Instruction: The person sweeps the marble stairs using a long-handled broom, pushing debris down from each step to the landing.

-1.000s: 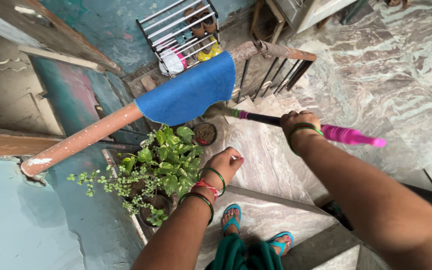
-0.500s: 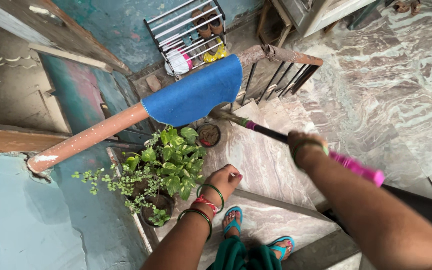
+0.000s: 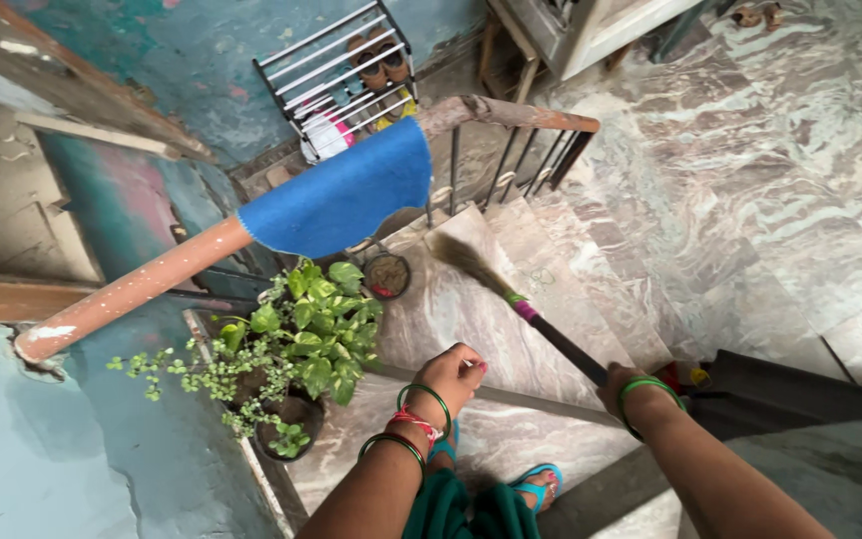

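Note:
My right hand (image 3: 628,383) grips the dark handle of a grass broom (image 3: 511,295). The broom's brush end lies on a marble stair step (image 3: 451,309) below me. My left hand (image 3: 456,373) hangs loosely curled over the step, holding nothing, with green bangles and a red thread on the wrist. It is next to a leafy potted plant (image 3: 296,334). My feet in blue sandals (image 3: 536,481) stand on the step beneath.
A brown handrail (image 3: 132,289) with a blue cloth (image 3: 336,197) draped over it runs along the left of the stairs. A small pot of soil (image 3: 387,274) sits below the plant. A shoe rack (image 3: 336,70) stands at the bottom by the wall.
My right hand has drawn the broom back towards me and lower, and the brush has swept across the step. The pink handle end is out of view now. My left hand barely moved.

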